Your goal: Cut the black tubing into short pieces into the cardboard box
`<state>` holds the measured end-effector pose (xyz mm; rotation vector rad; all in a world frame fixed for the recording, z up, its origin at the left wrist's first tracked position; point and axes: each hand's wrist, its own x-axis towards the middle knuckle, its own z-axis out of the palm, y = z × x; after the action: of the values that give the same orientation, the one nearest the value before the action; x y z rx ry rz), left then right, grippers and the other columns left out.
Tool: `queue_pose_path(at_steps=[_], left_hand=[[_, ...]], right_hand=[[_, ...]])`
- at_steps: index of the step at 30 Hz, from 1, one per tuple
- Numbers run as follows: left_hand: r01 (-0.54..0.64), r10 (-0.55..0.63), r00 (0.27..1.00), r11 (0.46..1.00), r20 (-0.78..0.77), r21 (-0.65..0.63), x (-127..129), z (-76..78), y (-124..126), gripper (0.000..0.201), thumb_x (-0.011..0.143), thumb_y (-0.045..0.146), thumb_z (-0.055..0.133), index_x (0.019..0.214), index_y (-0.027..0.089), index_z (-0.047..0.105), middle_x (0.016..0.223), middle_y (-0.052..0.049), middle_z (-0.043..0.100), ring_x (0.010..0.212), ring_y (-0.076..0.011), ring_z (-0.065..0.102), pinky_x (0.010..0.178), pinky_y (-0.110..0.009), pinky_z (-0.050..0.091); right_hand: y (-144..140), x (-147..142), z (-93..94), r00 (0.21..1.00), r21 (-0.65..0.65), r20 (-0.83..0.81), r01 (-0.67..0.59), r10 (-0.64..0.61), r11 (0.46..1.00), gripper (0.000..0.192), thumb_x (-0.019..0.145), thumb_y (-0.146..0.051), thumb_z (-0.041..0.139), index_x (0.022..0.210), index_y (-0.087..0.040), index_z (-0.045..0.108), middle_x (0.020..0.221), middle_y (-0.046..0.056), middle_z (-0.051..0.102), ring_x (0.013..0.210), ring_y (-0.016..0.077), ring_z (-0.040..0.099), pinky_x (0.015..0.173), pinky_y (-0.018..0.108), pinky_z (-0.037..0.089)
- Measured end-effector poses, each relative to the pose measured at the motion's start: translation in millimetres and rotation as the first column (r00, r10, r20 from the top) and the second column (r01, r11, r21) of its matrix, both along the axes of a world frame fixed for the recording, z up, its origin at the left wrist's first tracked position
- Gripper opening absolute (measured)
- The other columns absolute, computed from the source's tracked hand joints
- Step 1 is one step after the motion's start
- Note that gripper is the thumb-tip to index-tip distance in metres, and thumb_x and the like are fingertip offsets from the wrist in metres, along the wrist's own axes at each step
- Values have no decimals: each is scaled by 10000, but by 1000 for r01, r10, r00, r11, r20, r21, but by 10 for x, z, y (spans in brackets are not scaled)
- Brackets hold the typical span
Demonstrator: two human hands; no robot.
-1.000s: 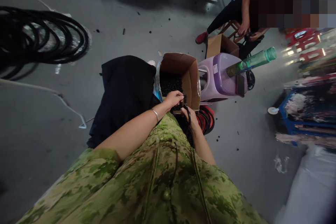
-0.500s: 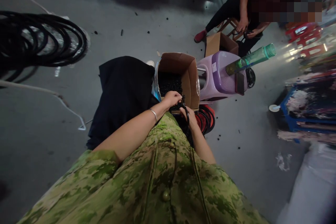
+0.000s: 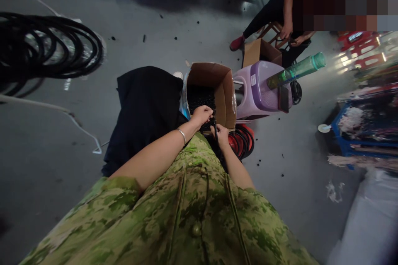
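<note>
My left hand (image 3: 202, 114) and my right hand (image 3: 222, 133) meet just in front of my green camouflage top, at the near edge of an open cardboard box (image 3: 224, 87) filled with small black pieces (image 3: 201, 96). Both hands pinch a thin black cord or loop (image 3: 214, 125) that runs between them. A silver bangle sits on my left wrist. Black cloth (image 3: 146, 112) covers my lap to the left of the box.
A purple plastic stool (image 3: 261, 91) with a green bottle (image 3: 298, 69) on it stands right of the box. Red rings (image 3: 244, 140) lie on the floor below. Black hose coils (image 3: 46, 45) lie far left. Another person sits beyond with a second box (image 3: 259, 51).
My right hand has closed in toward my left, and the black loop it held out to the side a second ago is now gathered between both hands.
</note>
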<state>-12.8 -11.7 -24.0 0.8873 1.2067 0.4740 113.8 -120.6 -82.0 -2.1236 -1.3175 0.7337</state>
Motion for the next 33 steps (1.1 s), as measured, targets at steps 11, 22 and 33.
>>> queue_pose_path(at_steps=[11,22,33], left_hand=[[-62,63,998,998,-31,31,5,-53,-37,47,823,165,616,779,166,632,558,52,543,438,-67,434,499,-193,361],[153,-133,987,947,-89,282,-24,-96,-12,105,761,146,591,717,159,685,573,26,608,563,-119,561,602,-222,417],[139,-116,988,956,-103,258,-52,-59,16,114,789,145,579,742,139,682,551,26,573,564,-120,548,591,-226,403]], right_hand=[[-37,-34,-65,998,12,32,56,-56,998,495,773,-643,535,562,-203,454,549,-49,349,572,106,321,556,228,291],[6,-12,312,947,-180,-319,-30,-30,983,542,775,-709,572,681,-175,592,585,2,577,603,145,535,587,243,394],[28,-158,135,943,-112,-320,60,-93,992,510,806,-669,569,646,-185,553,528,-22,529,504,124,492,532,243,377]])
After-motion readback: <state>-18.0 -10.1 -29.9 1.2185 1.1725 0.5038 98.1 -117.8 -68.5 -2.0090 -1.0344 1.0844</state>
